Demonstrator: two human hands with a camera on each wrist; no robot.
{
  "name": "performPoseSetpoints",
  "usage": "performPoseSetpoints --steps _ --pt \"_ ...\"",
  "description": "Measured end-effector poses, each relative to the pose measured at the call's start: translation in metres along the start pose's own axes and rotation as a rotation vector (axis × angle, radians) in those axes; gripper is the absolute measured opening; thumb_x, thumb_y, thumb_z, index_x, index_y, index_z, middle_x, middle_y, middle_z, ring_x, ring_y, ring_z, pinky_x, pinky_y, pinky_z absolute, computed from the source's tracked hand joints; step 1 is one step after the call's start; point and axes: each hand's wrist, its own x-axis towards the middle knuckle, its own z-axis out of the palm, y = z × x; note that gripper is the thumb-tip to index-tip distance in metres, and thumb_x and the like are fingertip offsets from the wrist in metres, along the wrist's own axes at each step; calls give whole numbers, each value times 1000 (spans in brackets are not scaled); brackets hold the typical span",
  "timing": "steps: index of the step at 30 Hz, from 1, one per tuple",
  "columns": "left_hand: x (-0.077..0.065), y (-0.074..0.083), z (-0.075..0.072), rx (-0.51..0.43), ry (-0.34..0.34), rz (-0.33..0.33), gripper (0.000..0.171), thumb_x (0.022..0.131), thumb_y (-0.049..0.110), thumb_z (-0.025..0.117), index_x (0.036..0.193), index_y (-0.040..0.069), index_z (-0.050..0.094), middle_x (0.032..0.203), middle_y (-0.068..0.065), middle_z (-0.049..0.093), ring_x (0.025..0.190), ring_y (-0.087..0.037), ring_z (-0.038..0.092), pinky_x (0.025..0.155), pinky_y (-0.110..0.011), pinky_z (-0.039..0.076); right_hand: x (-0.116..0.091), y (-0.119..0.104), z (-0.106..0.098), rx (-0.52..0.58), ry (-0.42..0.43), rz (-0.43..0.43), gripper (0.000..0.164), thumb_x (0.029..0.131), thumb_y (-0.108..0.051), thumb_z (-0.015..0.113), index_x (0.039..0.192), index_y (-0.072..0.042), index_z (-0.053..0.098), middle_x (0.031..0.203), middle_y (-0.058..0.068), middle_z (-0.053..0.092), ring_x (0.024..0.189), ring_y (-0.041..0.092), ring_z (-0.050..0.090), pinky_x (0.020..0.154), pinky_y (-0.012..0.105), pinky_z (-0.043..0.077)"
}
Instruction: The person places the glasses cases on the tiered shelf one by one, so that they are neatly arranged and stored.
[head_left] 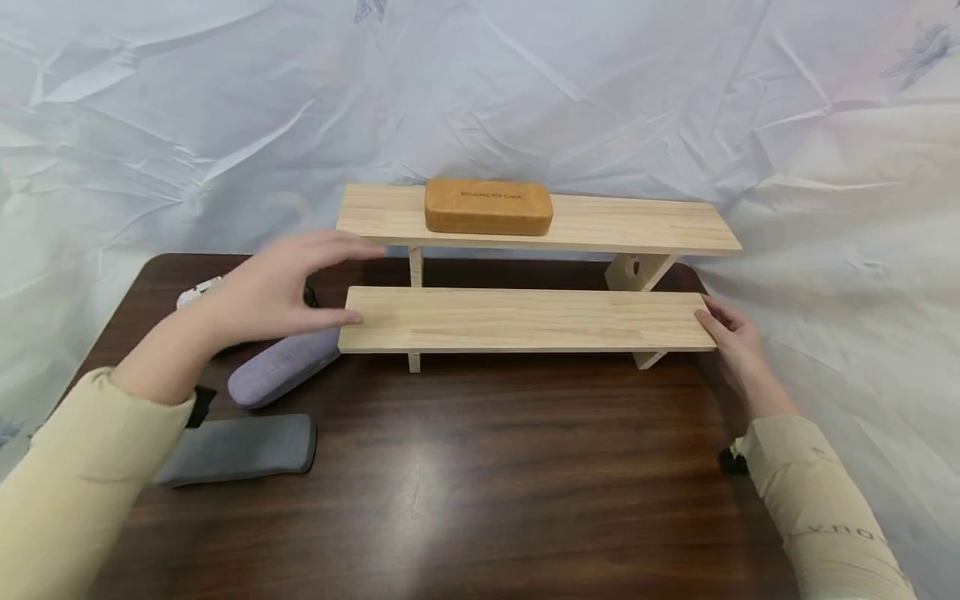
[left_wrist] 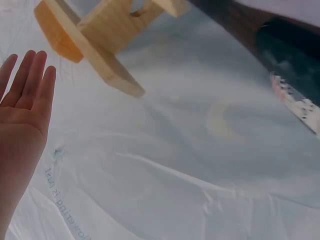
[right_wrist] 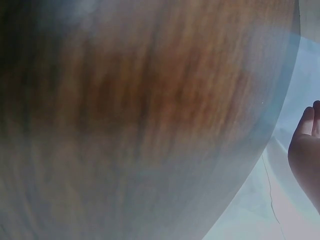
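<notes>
A two-tier wooden shelf [head_left: 525,321] of pale boards stands at the back of the dark table. On its upper board sits a tan glasses case [head_left: 487,207] with small lettering. My left hand [head_left: 281,279] is at the shelf's left end, fingers straight and spread apart from the thumb, whose tip overlaps the lower board's corner. In the left wrist view the same hand [left_wrist: 25,110] shows an empty palm. My right hand [head_left: 738,342] holds the lower board's right end, thumb on top and fingers at the edge. Only part of the right hand [right_wrist: 307,150] shows in the right wrist view.
Left of the shelf lie a lavender case [head_left: 285,367] and a grey case [head_left: 247,450], both elongated. Behind the left hand, a white patterned item [head_left: 198,292] and a dark green one [left_wrist: 295,55] are partly hidden. A pale sheet [head_left: 480,92] hangs behind the table [head_left: 480,483].
</notes>
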Motion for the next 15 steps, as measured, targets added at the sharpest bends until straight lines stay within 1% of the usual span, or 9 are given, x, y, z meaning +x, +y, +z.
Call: performPoseSetpoints --steps 2,3,5,6,8,11,13,15 --pt "-17 0 6 10 16 29 73 79 11 93 146 12 63 142 -9 67 134 -31 61 116 -32 43 0 0 -1 4 -5 3 28 102 -6 71 117 -28 80 101 -17 75 87 -4 68 75 9 57" --pt "-26 0 9 18 22 40 74 78 11 93 146 12 63 142 -8 68 132 -29 62 116 -24 41 0 0 -2 4 -8 5 29 102 -6 70 117 -28 80 102 -17 75 87 -4 68 74 9 57" --pt "-42 1 14 37 26 48 76 76 11 94 146 12 63 140 -6 68 130 -26 62 114 -8 32 0 0 -3 11 -15 9 30 103 -5 69 118 -29 79 102 -16 75 87 -3 68 74 9 57" --pt "-48 0 16 42 30 60 78 74 12 95 145 11 64 139 -6 69 129 -26 63 113 -4 28 -1 0 -3 11 -16 13 30 103 -5 68 118 -29 79 102 -16 74 87 -3 68 75 9 57" --pt "-61 -2 21 54 29 74 80 71 13 97 144 11 64 139 -6 69 127 -26 63 114 -1 24 -1 0 -4 6 -12 19 30 103 -6 68 118 -30 79 102 -16 74 87 -3 67 75 9 57" --pt "-79 -6 28 79 21 75 85 67 15 100 145 13 64 139 -5 69 127 -26 63 115 2 21 -2 0 -3 -2 -6 21 30 103 -6 69 118 -30 79 101 -16 74 87 -3 67 74 9 57" --pt "-92 -8 33 100 14 60 86 65 16 100 144 14 65 139 -3 70 127 -26 63 115 3 19 -2 1 -3 -10 0 22 30 103 -7 69 118 -30 79 100 -16 74 86 -3 67 74 9 57" --pt "-106 -10 39 113 6 22 87 65 16 101 144 15 65 138 -1 70 129 -22 62 114 4 18 -3 1 -2 -15 1 24 30 103 -7 69 120 -30 79 101 -17 74 87 -4 67 74 9 57"
